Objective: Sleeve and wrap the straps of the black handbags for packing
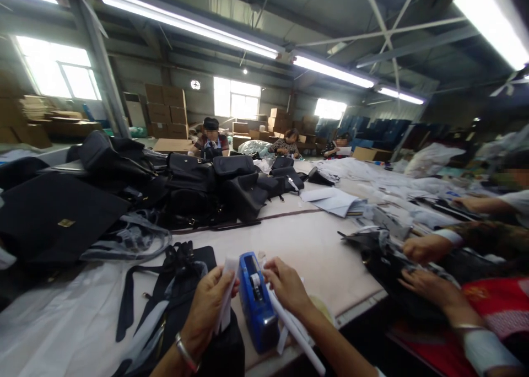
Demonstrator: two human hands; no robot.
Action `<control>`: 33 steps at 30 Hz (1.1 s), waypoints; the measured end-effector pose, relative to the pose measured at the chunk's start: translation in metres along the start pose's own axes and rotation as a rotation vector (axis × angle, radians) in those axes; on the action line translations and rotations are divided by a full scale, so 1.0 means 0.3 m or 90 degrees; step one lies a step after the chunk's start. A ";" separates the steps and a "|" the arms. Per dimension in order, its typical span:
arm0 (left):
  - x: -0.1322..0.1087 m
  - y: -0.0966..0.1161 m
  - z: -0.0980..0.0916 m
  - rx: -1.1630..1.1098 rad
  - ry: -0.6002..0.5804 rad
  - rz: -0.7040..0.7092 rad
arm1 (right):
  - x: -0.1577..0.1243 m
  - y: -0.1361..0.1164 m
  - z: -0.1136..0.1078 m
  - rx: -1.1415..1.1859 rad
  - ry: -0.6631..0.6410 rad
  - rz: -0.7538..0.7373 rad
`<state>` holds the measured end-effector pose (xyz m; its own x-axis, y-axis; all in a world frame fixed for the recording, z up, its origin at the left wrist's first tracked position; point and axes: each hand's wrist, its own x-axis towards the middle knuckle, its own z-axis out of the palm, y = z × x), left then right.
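My left hand (204, 308) grips a folded strip of white paper (227, 297) upright between thumb and fingers. Just right of it, a blue tape dispenser (266, 333) stands on the table with a small tape roll (255, 281) in it. On the dispenser's other side is my right hand (287, 286), its thumb and fingertips pinched together close to the roll; what they hold, if anything, is too small to make out. Below my right hand lie white paper strips (300, 333). A black bag with straps (165, 294) lies beside and under my left forearm.
Black bags (190, 173) are heaped along the table's left and far side. White paper sheets (333, 198) lie mid-table (297, 239). At right, a co-worker's hands (430, 250) handle a black bag (378, 256). Several people sit across the table, with cardboard boxes (165, 109) behind.
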<state>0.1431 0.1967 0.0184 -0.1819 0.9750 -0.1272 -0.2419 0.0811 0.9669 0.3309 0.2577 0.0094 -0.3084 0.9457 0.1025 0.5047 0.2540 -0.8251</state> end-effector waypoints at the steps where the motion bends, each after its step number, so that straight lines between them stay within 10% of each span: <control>1: 0.001 -0.002 -0.003 -0.003 0.000 0.000 | -0.028 0.040 -0.001 -0.022 -0.008 0.031; 7: 0.003 -0.008 0.002 -0.012 -0.003 0.006 | -0.131 0.154 0.041 -0.031 -0.025 0.123; 18: 0.001 -0.029 -0.031 -0.029 0.002 0.004 | -0.182 0.103 0.048 0.148 -0.037 0.141; 33: 0.009 -0.022 -0.015 -0.018 -0.012 -0.020 | -0.285 0.161 0.089 0.346 -0.065 0.390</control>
<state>0.1399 0.1978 0.0107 -0.1565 0.9757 -0.1533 -0.2746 0.1061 0.9557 0.3601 0.1835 -0.0539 -0.1904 0.8552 -0.4821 0.1544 -0.4589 -0.8750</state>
